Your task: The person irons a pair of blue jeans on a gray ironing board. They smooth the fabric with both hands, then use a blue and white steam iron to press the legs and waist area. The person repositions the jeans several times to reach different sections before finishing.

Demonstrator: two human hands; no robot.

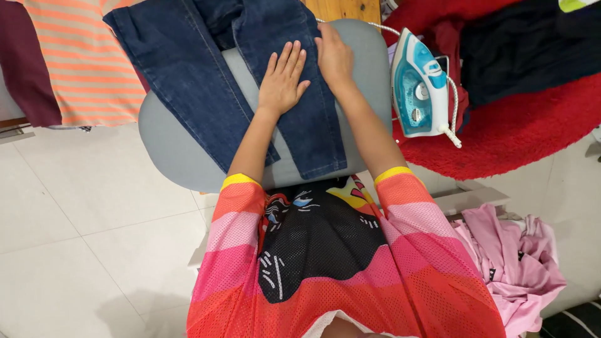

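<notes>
Pressing flat with open palms, the left hand (282,80) and right hand (335,57) are laid, gripping nothing, on the dark jeans (250,81) spread over the grey ironing board (169,144) at upper centre, apparently for smoothing.

- The floor (81,206) is laid with large, pale, glossy tiles — thin grey grout lines run between them, and soft even light falls across them.
- A deep red shaggy rug (519,134) covers the floor at the upper right, its curved edge lying against the tiles.
- A strip of light wooden surface (344,9) shows at the top centre.
- A white rail or ledge (476,199) runs along the right side, just below the rug.
- At the lower right corner a dark patch with pale stripes (573,320) shows — too little of it is in view to tell what it is.
</notes>
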